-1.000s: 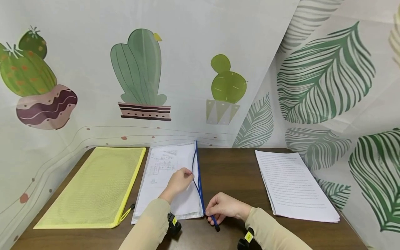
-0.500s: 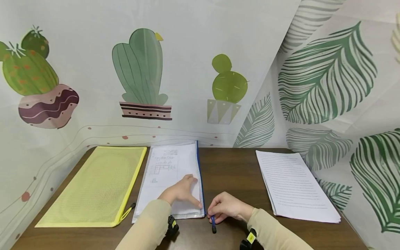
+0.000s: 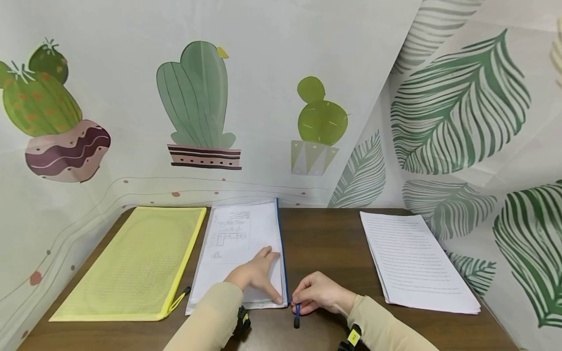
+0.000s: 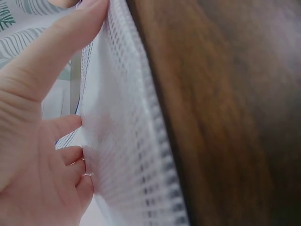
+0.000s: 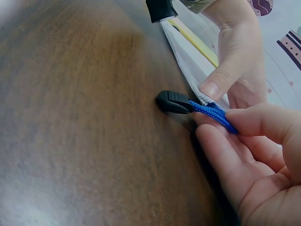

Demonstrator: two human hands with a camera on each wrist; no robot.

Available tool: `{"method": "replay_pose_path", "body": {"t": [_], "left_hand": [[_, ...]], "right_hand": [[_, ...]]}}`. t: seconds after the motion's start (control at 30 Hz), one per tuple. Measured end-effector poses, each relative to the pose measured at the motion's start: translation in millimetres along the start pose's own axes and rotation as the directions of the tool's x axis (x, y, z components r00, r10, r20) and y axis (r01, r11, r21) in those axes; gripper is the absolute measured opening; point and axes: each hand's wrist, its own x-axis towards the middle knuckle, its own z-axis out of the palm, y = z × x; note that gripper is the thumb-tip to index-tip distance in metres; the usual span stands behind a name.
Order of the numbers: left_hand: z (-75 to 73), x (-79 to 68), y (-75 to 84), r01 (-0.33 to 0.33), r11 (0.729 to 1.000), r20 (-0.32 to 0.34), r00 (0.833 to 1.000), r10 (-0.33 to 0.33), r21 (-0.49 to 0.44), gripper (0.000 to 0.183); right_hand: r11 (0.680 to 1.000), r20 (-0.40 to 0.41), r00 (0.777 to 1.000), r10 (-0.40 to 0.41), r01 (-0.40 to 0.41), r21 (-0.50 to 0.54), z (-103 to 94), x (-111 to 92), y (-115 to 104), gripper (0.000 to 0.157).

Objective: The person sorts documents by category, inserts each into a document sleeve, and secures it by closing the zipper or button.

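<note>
A white mesh zipper pouch [image 3: 259, 306] lies on the table with a sheet bearing a line drawing [image 3: 228, 231] inside it. Its blue zipper edge [image 3: 281, 243] runs along the right side and looks closed. My left hand [image 3: 254, 274] rests on the pouch with fingers and thumb spread, the thumb by the near right corner. Just off that corner, my right hand [image 3: 321, 293] pinches the blue cord pull [image 5: 211, 112] between thumb and fingers. The cord's black plastic end [image 5: 173, 102] sticks out below the grip. The zipper slider itself is hidden.
Left of the pouch lies a yellow mesh pouch [image 3: 127, 268] with a yellow cord loop [image 3: 176, 302]. A stack of printed paper [image 3: 417, 263] lies at the right of the brown table [image 3: 325, 239]. A patterned cloth wall [image 3: 263, 97] stands behind.
My left hand has released the zipper edge, moved nearer and spread over the pouch's near right corner. The zipper gap has closed up. My right hand stays by the corner, the cord now hanging straighter.
</note>
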Motion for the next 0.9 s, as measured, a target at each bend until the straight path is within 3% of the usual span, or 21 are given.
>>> {"method": "replay_pose_path", "body": {"t": [0.57,0.9], "left_hand": [[5.2,0.7,-3.0,-0.007,0.999,-0.026,1.0,0.008,0.038,0.123],[4.0,-1.2,-1.1,0.001,0.999,-0.022,1.0,0.0,0.033,0.123]], "right_hand": [[0.999,-0.128,0.992,-0.009,0.013,0.034,8.0,3.1,0.9,0.02],[0.999,-0.151,0.988,-0.021,0.028,0.044,8.8,5.9,2.2,0.018]]}}
